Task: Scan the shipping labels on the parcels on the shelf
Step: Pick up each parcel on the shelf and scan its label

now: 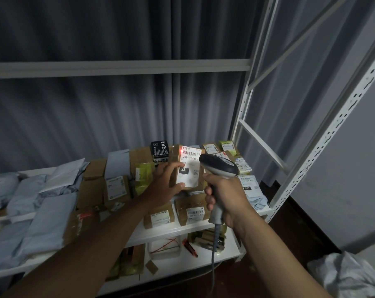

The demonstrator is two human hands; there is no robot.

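Both hands are busy here. Left hand (168, 179) grips a small cardboard parcel (187, 168) just right of centre frame, thumb along its bottom edge and fingers round its left side, tipping the white shipping label (188, 166) up toward the person. Right hand (223, 196) is wrapped round the handle of a corded barcode scanner (219, 168), head aimed at that label from just beside it. You can see a red glow sitting on the label's top left corner, so I'd say the scan of this one is happening right now.

Rest of the parcels (173, 214) are piled on the white shelf (182, 230) below and behind the hands, brown boxes through the middle and grey poly mailers (42, 211) off to the left of the frame. Most have labels facing up.

Next move, my guess: put this box down somewhere separate from the unscanned ones, then grab another and turn its label to the scanner. The red spot looks off the barcode, so it might need a nudge first.
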